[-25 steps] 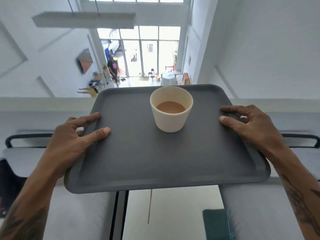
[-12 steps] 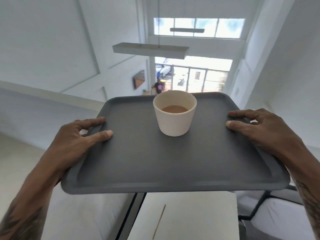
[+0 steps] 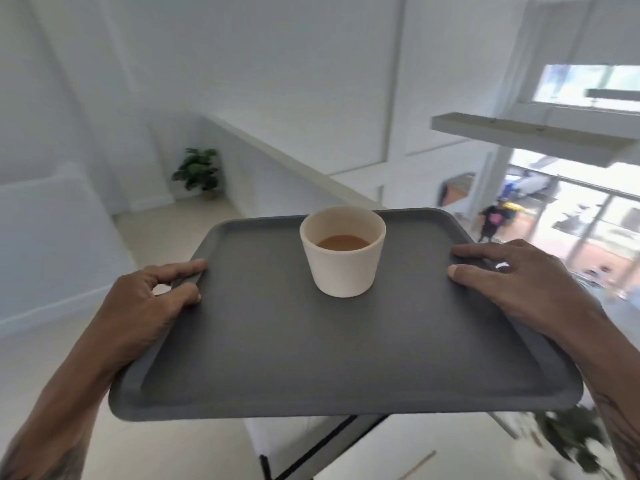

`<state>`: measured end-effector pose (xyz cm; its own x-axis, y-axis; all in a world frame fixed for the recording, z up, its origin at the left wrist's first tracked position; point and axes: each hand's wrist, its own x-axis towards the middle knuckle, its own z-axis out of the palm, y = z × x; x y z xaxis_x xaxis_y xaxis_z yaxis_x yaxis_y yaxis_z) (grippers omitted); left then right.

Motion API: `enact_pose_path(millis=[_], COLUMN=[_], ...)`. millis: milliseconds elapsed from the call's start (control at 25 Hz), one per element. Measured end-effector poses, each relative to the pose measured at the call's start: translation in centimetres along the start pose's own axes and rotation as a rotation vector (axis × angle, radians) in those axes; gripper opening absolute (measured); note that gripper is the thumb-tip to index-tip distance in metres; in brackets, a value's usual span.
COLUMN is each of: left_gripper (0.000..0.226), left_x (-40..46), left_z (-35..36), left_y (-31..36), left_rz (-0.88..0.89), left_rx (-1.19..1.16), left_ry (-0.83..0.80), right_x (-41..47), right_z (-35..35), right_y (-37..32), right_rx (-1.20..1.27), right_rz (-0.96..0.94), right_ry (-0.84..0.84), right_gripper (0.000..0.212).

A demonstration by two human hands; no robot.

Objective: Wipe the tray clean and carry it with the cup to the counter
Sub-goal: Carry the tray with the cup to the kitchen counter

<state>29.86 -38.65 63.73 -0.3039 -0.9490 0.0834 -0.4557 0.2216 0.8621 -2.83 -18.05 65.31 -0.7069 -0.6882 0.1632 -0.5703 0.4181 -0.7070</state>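
Observation:
I hold a dark grey rectangular tray [image 3: 332, 358] level in the air in front of me. A cream cup [image 3: 343, 252] with brown liquid stands upright on its far half, near the middle. My left hand [image 3: 152, 299] grips the tray's left rim, thumb on top and fingers beneath. On the opposite rim my right hand [image 3: 519, 285] grips the same way. The tray's surface looks bare apart from the cup.
A white half wall with a ledge [image 3: 287, 161] runs from the left middle toward the tray. A potted plant [image 3: 199, 173] stands in the far corner on a pale floor. Below the tray are white cushions with a black frame [image 3: 329, 441]. A person [image 3: 491, 221] stands far off by bright windows.
The view has swung to the left: the windows and hanging light slid to the right, and the half wall and potted plant came into sight. Both hands keep their grip on the tray.

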Motion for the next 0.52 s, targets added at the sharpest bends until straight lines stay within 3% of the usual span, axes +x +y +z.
enact_pose_path(millis=[240, 520], left_gripper=[0.037, 0.038], left_x=[-4.0, -11.5], left_z=[-15.8, -35.3], left_y=[-7.1, -14.7], left_rz=[-0.118, -0.334], left_rx=[0.060, 0.096], left_ry=[0.289, 0.677], right_x=[-0.1, -6.0], right_z=[12.2, 28.8], right_y=[-13.2, -31.6], right_rx=[-0.005, 0.111], right_rz=[-0.257, -0.566], right_ry=[-0.218, -0.483], right_gripper=[0.033, 0.044])
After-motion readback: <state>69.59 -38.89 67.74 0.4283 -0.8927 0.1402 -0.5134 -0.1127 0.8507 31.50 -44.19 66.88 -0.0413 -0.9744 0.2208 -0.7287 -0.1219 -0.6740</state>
